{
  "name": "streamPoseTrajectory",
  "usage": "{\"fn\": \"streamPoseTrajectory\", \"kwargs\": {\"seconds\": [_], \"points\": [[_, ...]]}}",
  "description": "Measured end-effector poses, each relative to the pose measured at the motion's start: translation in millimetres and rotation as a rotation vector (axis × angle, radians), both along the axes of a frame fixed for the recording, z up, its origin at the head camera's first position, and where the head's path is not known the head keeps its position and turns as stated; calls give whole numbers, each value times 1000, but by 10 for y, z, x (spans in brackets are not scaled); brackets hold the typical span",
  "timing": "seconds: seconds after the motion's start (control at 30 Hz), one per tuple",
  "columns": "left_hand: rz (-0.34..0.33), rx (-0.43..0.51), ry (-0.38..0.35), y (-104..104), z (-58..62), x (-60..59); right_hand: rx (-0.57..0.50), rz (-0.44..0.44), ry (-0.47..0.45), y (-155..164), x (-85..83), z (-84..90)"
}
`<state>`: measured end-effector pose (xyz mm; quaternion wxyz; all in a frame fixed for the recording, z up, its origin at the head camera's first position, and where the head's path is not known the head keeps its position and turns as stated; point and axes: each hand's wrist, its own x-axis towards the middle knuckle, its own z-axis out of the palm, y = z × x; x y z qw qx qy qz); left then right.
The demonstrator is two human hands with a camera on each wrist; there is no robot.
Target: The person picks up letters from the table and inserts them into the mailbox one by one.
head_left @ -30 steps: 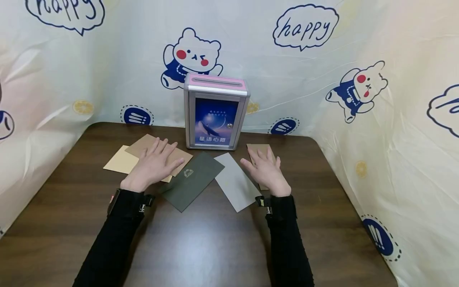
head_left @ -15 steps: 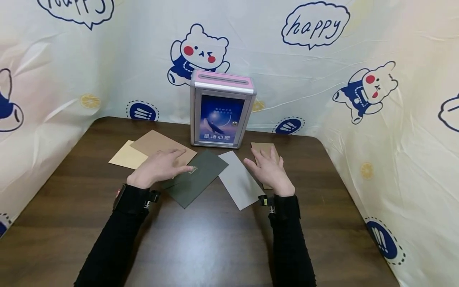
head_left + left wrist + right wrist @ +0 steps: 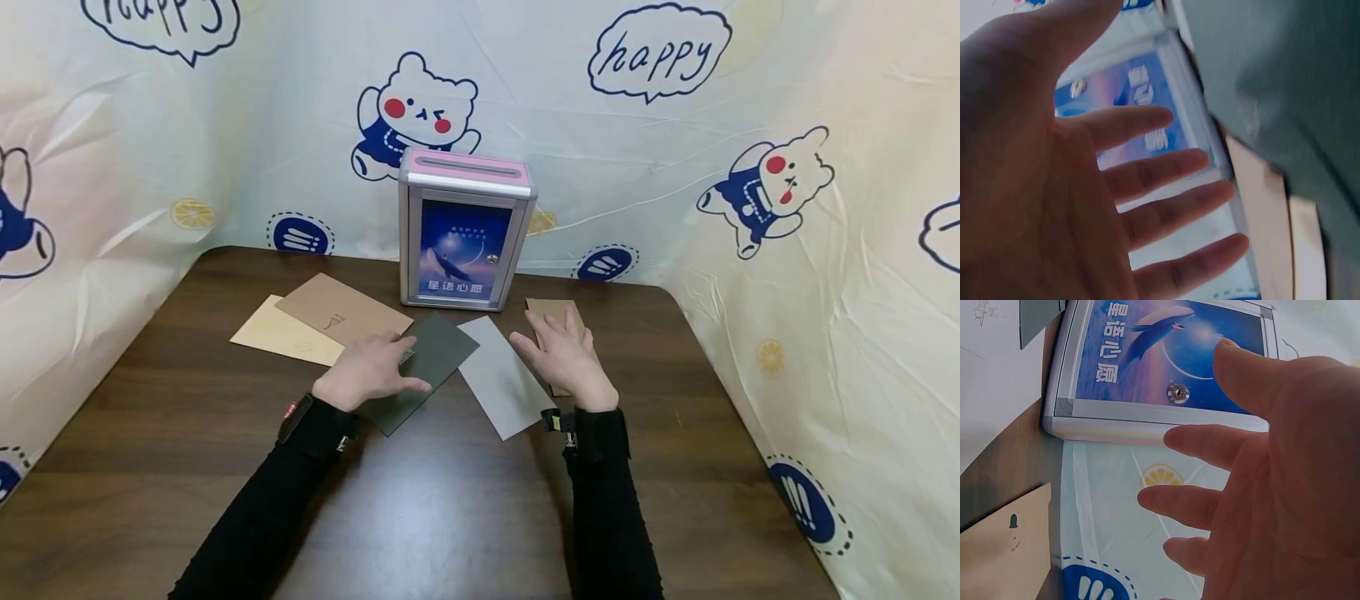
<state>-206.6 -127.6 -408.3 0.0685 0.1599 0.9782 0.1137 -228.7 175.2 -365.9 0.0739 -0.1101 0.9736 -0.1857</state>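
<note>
The dark green envelope point(image 3: 423, 367) lies flat and slanted on the bench in front of the box, partly under the left hand point(image 3: 371, 371), its upper right corner over the grey envelope point(image 3: 501, 379). A small brown envelope point(image 3: 553, 312) lies flat under the fingers of the right hand point(image 3: 564, 358).

**Earthy papers on dark wood**

Under the left hand point(image 3: 369, 371) lies a dark green envelope point(image 3: 429, 367); beside it a pale grey one point(image 3: 501, 387), past its knuckles a kraft-brown point(image 3: 341, 310) and a cream one point(image 3: 281, 333). Ahead stands a silver box point(image 3: 467, 229), pink-topped, blue whale picture in front, against a cream backdrop point(image 3: 825, 275) of navy cartoon bears
</note>
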Motion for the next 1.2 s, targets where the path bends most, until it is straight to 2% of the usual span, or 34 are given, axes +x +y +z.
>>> {"fn": "streamPoseTrajectory", "kwargs": {"seconds": [0.1, 0.27, 0.4, 0.53, 0.8, 0.97, 1.2], "points": [[-16, -59, 6, 128, -45, 21, -7, 2, -4, 9, 6, 3], [-43, -76, 8, 279, -150, 43, -13, -4, -11, 7, 10, 6], [-28, -82, 0, 323, -247, 46, -14, -7, -10, -1, 10, 3], [-6, -96, -31, 338, -291, 50, -19, -4, -13, 0, 9, -1], [-38, -86, -89, 324, -188, 43, -11, 8, -17, -2, -8, 30], [-75, -56, -162, 293, -110, 75, 1, 16, -28, -31, -7, 23], [-84, -78, -192, 345, -123, 138, -3, 22, -43, -85, 22, 5]]}}
